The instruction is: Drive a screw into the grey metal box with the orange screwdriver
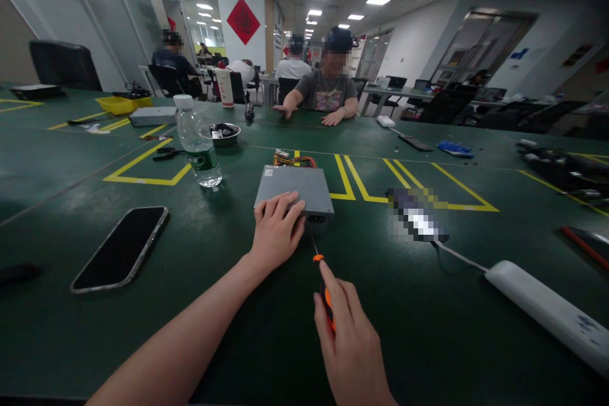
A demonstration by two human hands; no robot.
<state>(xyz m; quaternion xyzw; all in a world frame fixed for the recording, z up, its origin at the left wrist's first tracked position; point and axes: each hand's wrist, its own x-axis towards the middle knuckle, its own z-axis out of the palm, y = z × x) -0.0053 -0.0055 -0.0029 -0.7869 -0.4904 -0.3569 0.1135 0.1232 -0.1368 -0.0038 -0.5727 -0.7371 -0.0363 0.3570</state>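
Observation:
A grey metal computer power supply [295, 181] lies on the green table, with a bundle of coloured wires [297, 161] at its far side and a socket on its near face. My left hand [278, 228] grips its near left part, fingers over the top and thumb down by the front edge. In my right hand [349, 330] is a screwdriver [318, 259] with an orange and black handle, wrapped by the fingers. Its thin shaft points up at the near face of the power supply, close to my left thumb. Whether the tip touches a screw is too small to tell.
Left of the power supply stand a water bottle [202, 152] and a metal bowl [224, 133] of small parts; a phone [121, 247] lies nearer. On the right are a white power strip [547, 307] and a blue glove [455, 149]. Another person [328, 82] sits opposite.

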